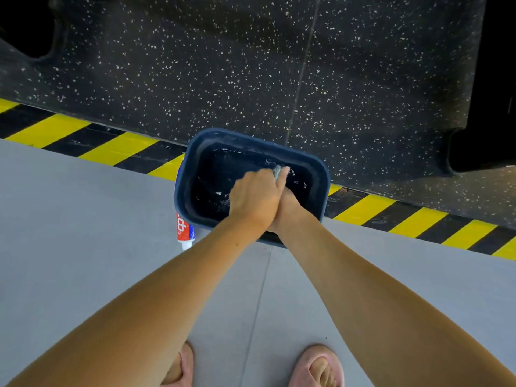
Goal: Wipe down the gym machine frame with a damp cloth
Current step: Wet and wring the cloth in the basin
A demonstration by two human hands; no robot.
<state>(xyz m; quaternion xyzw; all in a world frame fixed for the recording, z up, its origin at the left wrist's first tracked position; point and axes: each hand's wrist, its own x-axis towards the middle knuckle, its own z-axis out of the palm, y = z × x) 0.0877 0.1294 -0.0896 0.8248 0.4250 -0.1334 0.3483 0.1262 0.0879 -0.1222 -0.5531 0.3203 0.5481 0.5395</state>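
Pointing away over the basin (252, 139), grey cloth (277, 171) in the left hand's (254, 196) curled grip; right hand's (289, 203) grip hidden.

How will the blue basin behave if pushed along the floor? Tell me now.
The basin holds water, so it is probably heavy for its size and would slosh if shoved. It is low and wide, so tipping looks unlikely. It lies across the striped strip, whose edge may catch it.
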